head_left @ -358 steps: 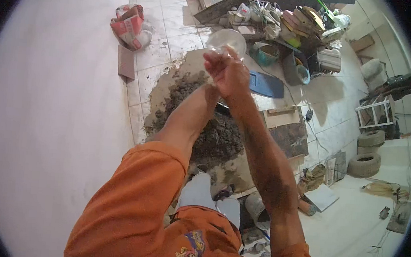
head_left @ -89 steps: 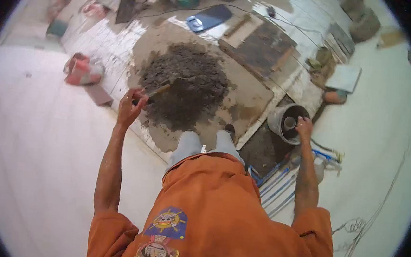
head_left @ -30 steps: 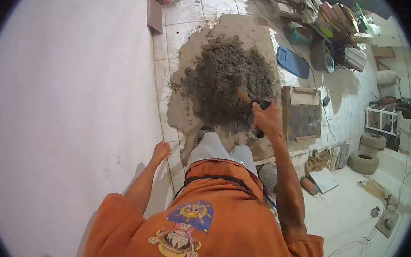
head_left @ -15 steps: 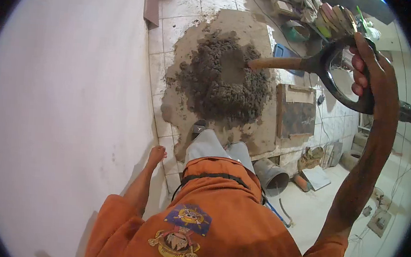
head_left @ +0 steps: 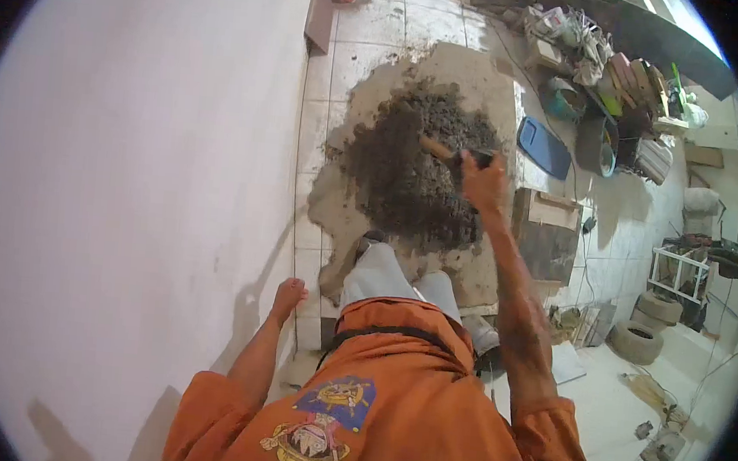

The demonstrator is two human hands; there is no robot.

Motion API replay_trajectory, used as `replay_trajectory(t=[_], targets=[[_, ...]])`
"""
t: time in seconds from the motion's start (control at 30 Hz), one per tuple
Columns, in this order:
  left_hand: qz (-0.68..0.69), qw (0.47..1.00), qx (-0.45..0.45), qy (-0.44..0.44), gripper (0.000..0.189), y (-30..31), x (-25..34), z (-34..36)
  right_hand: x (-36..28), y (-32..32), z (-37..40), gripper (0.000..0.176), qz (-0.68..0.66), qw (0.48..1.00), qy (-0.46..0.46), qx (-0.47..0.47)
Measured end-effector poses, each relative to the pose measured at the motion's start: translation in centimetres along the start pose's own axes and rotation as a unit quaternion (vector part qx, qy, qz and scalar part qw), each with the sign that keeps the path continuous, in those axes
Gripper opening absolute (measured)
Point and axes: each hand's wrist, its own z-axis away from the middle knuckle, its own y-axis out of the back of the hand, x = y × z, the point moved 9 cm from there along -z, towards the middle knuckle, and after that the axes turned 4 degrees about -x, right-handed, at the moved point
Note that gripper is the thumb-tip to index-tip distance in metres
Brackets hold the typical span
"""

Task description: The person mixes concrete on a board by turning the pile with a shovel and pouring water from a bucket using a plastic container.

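Note:
My right hand (head_left: 484, 181) is wrapped round the black grip of a tool with a wooden shaft (head_left: 436, 147). The tool's lower end is lost in a heap of dark wet mortar (head_left: 415, 191), so its blade cannot be made out. A flat light-brown board or patch (head_left: 335, 215) lies under the heap. My left hand (head_left: 291, 294) hangs beside the white wall with its fingers curled and nothing visible in them.
White wall (head_left: 140, 160) on the left. Right of the heap lie a blue plastic piece (head_left: 545, 147) and a dark panel (head_left: 549, 236). Buckets (head_left: 598, 145) and clutter stand at the upper right, tires (head_left: 636, 340) farther right, and a bucket (head_left: 482, 336) beside my legs.
My right hand has moved left and down from the upper right, bringing the tool's grip over the heap. The view has shifted, showing more of the right side. My left hand stays low by the wall.

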Motion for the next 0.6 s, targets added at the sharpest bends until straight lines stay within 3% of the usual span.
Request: replay_trajectory(t=[0.03, 0.07, 0.13, 0.17, 0.2, 0.27, 0.33, 0.43, 0.47, 0.53, 0.6], targets=[[0.212, 0.971, -0.006, 0.108, 0.024, 0.5, 0.3, 1.6, 0.0, 1.7, -0.9, 0.05, -0.019, 1.0, -0.01, 0.001], [0.412, 0.886, -0.013, 0.212, 0.023, -0.1, 0.5, 3.0, -2.3, 5.5, -1.3, 0.048, -0.051, 0.998, -0.029, -0.013], [0.404, 0.888, -0.032, 0.216, 0.025, -1.2, -0.6, 2.9, -6.8, 12.6, -1.3, 0.047, -0.06, 0.997, -0.005, -0.049], [0.395, 0.889, -0.043, 0.228, 0.026, -1.4, -0.7, 2.8, -10.8, 17.2, 0.1, 0.045, -0.004, 0.998, 0.05, -0.03], [0.386, 0.89, -0.053, 0.239, 0.027, -1.5, -0.7, 2.2, -9.0, 20.2, -1.3, 0.041, -0.003, 1.0, -0.004, -0.019], [0.396, 0.888, -0.049, 0.23, 0.023, -1.4, -0.1, 2.1, -12.8, 25.7, 1.2, 0.042, -0.043, 0.997, 0.002, -0.059], [0.377, 0.899, -0.053, 0.214, 0.02, -0.6, 0.8, 1.7, -14.3, 29.2, 3.4, 0.042, 0.003, 0.996, -0.06, -0.068], [0.35, 0.916, -0.063, 0.187, 0.019, -0.1, 2.2, 1.0, -13.5, 28.3, 5.1, 0.044, 0.077, 0.99, -0.107, -0.044], [0.37, 0.909, -0.057, 0.183, 0.019, -0.2, 2.5, 0.9, -11.6, 25.9, 4.5, 0.045, 0.083, 0.995, -0.016, -0.057], [0.393, 0.896, -0.052, 0.201, 0.019, -0.5, 2.9, 1.3, -6.7, 18.3, 4.3, 0.045, 0.087, 0.995, 0.027, -0.035], [0.389, 0.889, -0.06, 0.236, 0.02, -0.6, 3.1, 1.0, -1.6, 9.0, 5.5, 0.046, 0.047, 0.999, -0.021, -0.015]])
